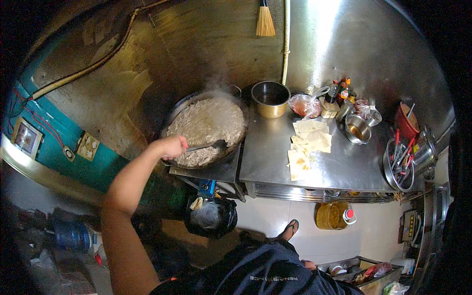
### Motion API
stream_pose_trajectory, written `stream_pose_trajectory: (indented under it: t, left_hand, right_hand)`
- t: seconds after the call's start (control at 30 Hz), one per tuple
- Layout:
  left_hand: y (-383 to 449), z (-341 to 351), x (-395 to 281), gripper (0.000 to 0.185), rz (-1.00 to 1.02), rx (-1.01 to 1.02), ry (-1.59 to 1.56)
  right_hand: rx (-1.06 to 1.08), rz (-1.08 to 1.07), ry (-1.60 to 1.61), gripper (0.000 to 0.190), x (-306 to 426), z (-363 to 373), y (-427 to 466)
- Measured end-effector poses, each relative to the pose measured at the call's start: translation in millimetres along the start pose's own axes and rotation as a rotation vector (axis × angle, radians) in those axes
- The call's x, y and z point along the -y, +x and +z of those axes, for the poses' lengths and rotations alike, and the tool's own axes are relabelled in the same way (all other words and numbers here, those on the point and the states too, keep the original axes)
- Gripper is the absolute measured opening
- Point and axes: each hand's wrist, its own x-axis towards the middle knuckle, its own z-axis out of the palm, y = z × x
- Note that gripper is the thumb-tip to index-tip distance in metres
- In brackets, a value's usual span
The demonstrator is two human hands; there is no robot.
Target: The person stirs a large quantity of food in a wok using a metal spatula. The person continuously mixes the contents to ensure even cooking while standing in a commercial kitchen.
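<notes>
On the left, my left hand (172, 146) is closed around the handle of a long turner (201, 148). Its dark head (220, 144) rests in pale, shredded-looking food (201, 120) near the right front of a large wok (241, 138). Steam rises from the food and blurs the wok's far side. My left forearm reaches in over the near left rim. My right hand is out of view. Beside the wok stands a pot (273, 110) with a brassy outside and a dark inside.
Stained cream sheets (311, 136) lie on the steel worktable (265, 155). Behind them are a bagged bowl (305, 106), bottles (333, 91) and a steel pot (357, 129). A utensil bowl (399, 166) sits far right. An oil jug (333, 216) and black-bagged bin (210, 215) stand below.
</notes>
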Motion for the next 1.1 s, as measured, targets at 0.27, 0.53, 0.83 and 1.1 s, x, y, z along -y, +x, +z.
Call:
stream_pose_trajectory:
  t: [0.27, 0.53, 0.83, 1.1]
  left_hand:
    - [117, 73, -14, 0.024, 0.161, -0.401, 0.216]
    - [202, 83, -1, 0.031, -0.005, -0.595, 0.176]
    - [105, 29, 46, 0.015, -0.081, 0.079, -1.205]
    - [-29, -3, 73, 0.020, -0.061, -0.137, -0.756]
  right_hand:
    - [0.044, 0.033, -0.005, 0.043, -20, -11, -6]
    - [-0.119, 0.645, 1.476, 0.041, 42, -97, -10]
    - [-0.214, 0.175, 0.582, 0.033, 16, -23, -16]
    - [0.059, 0.085, -0.015, 0.032, -37, 24, -3]
